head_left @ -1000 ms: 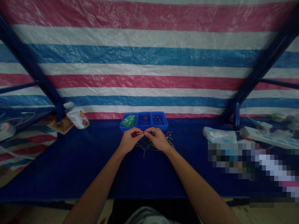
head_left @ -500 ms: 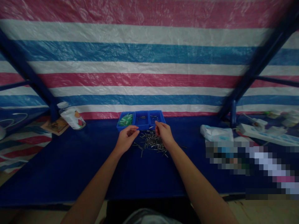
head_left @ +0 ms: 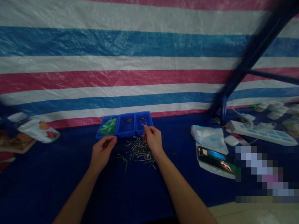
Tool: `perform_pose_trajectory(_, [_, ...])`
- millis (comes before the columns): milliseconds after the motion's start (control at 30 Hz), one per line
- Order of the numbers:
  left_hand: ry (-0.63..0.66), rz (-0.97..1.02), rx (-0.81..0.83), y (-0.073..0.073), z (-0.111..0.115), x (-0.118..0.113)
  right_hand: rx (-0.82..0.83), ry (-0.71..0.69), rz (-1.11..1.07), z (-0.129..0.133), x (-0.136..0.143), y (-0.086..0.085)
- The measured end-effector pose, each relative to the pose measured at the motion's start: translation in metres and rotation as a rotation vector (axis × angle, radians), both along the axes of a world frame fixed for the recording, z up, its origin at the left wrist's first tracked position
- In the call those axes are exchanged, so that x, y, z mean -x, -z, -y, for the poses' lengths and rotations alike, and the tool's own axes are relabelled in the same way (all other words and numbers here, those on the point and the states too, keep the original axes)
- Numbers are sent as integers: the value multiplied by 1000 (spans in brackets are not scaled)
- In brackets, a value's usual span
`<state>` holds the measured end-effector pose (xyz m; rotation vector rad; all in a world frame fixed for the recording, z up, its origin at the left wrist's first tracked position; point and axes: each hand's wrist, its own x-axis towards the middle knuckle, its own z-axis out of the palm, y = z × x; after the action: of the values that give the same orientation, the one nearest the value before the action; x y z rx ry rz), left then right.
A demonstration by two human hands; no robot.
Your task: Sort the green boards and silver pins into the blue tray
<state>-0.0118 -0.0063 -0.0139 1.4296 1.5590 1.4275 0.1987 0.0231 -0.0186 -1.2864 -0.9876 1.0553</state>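
Three joined blue bins stand at the back of the blue table: the left bin (head_left: 99, 133) holds green pieces, the middle bin (head_left: 126, 127) and the right bin (head_left: 149, 119) hold a few thin metal pins. In front of them lies a loose pile of metal pins (head_left: 140, 149), with several strays at its left. My left hand (head_left: 102, 151) is by the left bin's front edge, thumb and forefinger pinched; anything between them is too small to tell. My right hand (head_left: 153, 140) is closed in a pinch at the right bin's front edge, its hold too small to make out.
On the left a plastic jar (head_left: 39, 129) lies tilted near a brown flat item (head_left: 16, 143). At right are a plastic bag (head_left: 209, 137), a lit phone (head_left: 217, 160), a white power strip (head_left: 261, 133) and a blue metal frame (head_left: 235, 77). Striped sheeting (head_left: 116, 77) hangs behind.
The view has turned to the right, so the bins and pile appear farther left. The phone shows now. My left hand's thumb and forefinger have come closer together.
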Motion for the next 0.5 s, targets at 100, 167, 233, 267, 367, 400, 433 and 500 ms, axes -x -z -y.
perform_pose_trajectory(100, [-28,44,65,4,-2,4,9,25,87,0,0,2])
perform_pose_trajectory(167, [-28,95,89,8,-3,6,17,38,126,-2,0,2])
perform_pose_trajectory(233, [-34,181,95,11,-5,8,32,46,159,-3,-1,1])
perform_pose_trajectory(267, [-38,233,95,12,-6,8,39,46,179,-4,-1,0])
perform_pose_trajectory(367, [-53,354,100,9,-7,8,63,43,223,-6,-1,-4])
perform_pose_trajectory(400, [-60,374,103,7,-7,8,70,42,226,-6,0,-5])
perform_pose_trajectory(433, [-66,386,106,6,-7,8,77,40,219,-6,0,-6])
perform_pose_trajectory(500, [-77,401,108,4,-7,10,83,38,191,-5,1,-7])
